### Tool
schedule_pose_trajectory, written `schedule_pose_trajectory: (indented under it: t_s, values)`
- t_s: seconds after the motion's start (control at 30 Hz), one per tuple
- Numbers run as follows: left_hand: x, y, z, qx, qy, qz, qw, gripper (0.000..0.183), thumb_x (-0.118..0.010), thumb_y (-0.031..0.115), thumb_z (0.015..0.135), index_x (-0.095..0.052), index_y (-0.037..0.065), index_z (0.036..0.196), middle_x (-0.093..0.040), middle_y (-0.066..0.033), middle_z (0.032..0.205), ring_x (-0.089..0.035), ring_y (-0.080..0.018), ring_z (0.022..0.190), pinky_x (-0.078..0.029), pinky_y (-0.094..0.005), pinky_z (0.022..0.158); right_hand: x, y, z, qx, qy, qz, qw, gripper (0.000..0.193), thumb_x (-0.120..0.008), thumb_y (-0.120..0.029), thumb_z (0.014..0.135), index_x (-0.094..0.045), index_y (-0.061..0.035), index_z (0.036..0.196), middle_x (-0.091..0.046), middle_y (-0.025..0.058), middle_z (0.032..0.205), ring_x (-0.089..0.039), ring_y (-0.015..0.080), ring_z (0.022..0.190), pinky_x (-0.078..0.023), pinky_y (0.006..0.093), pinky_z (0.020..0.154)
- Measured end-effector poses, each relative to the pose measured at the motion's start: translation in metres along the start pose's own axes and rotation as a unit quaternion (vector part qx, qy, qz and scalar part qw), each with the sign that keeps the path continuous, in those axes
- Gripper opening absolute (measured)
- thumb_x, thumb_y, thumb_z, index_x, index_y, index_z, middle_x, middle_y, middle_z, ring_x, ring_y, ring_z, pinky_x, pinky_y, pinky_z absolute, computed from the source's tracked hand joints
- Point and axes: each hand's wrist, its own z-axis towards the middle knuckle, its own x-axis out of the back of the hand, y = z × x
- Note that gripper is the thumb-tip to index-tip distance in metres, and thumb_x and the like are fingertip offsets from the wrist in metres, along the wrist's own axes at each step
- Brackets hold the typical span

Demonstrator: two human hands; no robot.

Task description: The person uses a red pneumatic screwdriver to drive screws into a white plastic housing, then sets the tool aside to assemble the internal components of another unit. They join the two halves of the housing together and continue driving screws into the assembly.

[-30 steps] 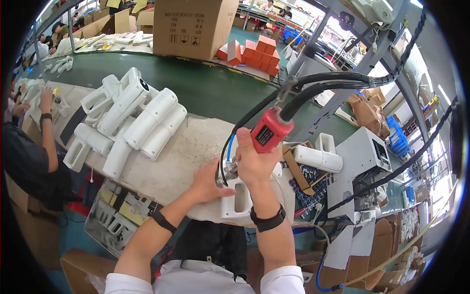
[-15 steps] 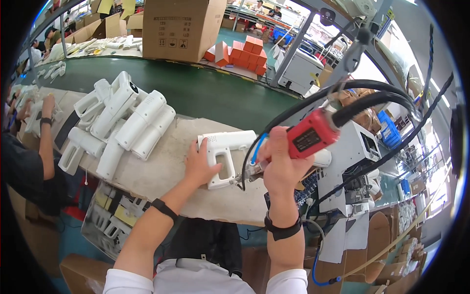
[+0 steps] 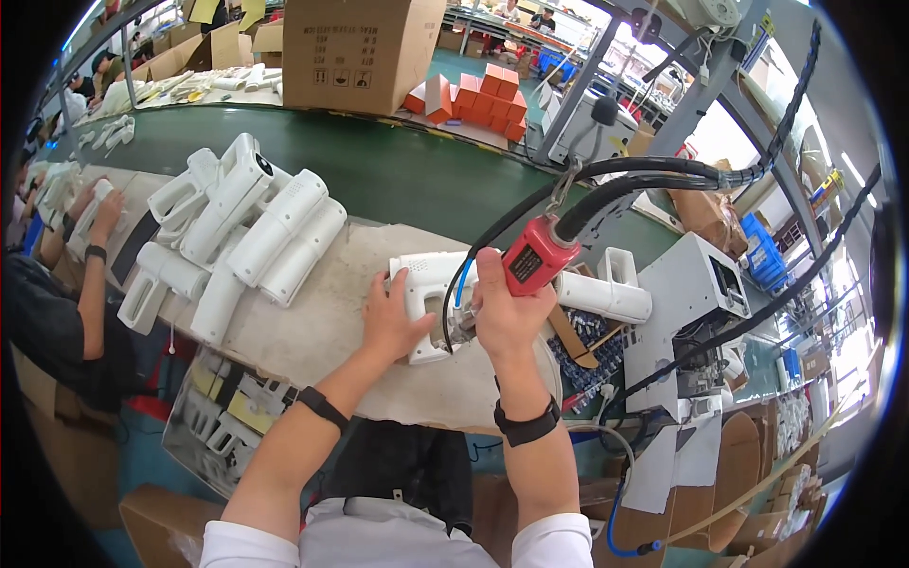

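Note:
A white gun-shaped plastic housing (image 3: 424, 268) lies on the bench before me. My left hand (image 3: 386, 320) grips its left side at the handle, thumb and fingers around the edge. A red powered screwdriver (image 3: 538, 256) with a thick black cable hangs from a hook. My right hand (image 3: 511, 317) is wrapped round it, its lower end tilted toward the housing's handle. A blue tube and a thin black cable run down beside the tool. Whether the tip touches the housing, I cannot tell.
Several white housings (image 3: 284, 227) are piled at the left; another housing (image 3: 606, 293) lies at the right, near a tray of small screws (image 3: 592, 364). A green conveyor belt (image 3: 398, 161) runs behind, with a large carton (image 3: 355, 57) beyond. At far left, a co-worker's hands (image 3: 102, 213) handle white parts.
My right hand has brought the red screwdriver left and slightly down, closer to the housing's handle. My left hand stays on the housing.

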Motion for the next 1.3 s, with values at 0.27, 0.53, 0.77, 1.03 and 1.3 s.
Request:
schedule_pose_trajectory:
  t_s: [0.27,0.53,0.77,1.03,1.3]
  values:
    - [0.002,-0.007,0.008,0.031,-0.034,-0.141,0.989,0.085,-0.074,0.038,0.069,-0.037,0.009,0.140,-0.030,-0.0210,0.141,-0.037,-0.0383,0.128,-0.031,-0.0534,0.102,-0.014,-0.077,0.004,0.039,-0.026,0.095,0.994,0.018,-0.065,-0.014,0.091,-0.054,-0.0006,0.087,-0.050,0.0016,0.052,-0.046,0.0094,0.042,-0.035,0.0228,0.040]
    - [-0.005,-0.018,0.001,-0.039,0.012,-0.054,0.998,0.080,-0.072,0.032,0.073,-0.036,0.014,0.141,-0.032,-0.0202,0.140,-0.039,-0.0387,0.127,-0.033,-0.0547,0.099,-0.038,-0.066,-0.011,-0.056,-0.073,0.154,0.984,0.022,-0.073,-0.018,0.086,-0.058,-0.0019,0.084,-0.054,-0.0004,0.057,-0.051,0.0075,0.047,-0.038,0.0215,0.043]
    - [-0.002,-0.013,0.002,-0.021,-0.011,-0.019,1.000,0.076,-0.069,0.032,0.076,-0.034,0.018,0.142,-0.034,-0.0200,0.139,-0.041,-0.0391,0.126,-0.035,-0.0558,0.096,-0.045,-0.031,-0.027,-0.048,-0.076,0.056,0.994,0.023,-0.074,-0.020,0.085,-0.060,-0.0019,0.081,-0.055,-0.0017,0.058,-0.050,0.0063,0.050,-0.039,0.0218,0.047]
    - [0.041,-0.074,-0.006,-0.046,-0.021,-0.187,0.981,0.101,-0.074,0.010,0.066,-0.018,0.004,0.149,-0.031,-0.0243,0.145,-0.038,-0.0339,0.133,-0.032,-0.0399,0.111,0.012,-0.100,0.021,-0.001,0.041,0.119,0.992,0.028,-0.070,-0.022,0.088,-0.058,-0.0040,0.070,-0.055,-0.0001,0.054,-0.047,0.0064,0.042,-0.032,0.0229,0.040]
    - [0.144,-0.008,-0.122,0.146,-0.355,-0.338,0.859,0.105,-0.082,0.009,0.049,-0.032,-0.002,0.142,-0.047,-0.0169,0.135,-0.060,-0.0315,0.110,-0.055,-0.0400,0.085,0.049,-0.109,0.048,0.126,0.067,-0.078,0.987,0.033,-0.072,-0.029,0.078,-0.062,-0.0002,0.089,-0.064,0.0180,0.071,-0.065,0.0316,0.062,-0.050,0.0358,0.059]
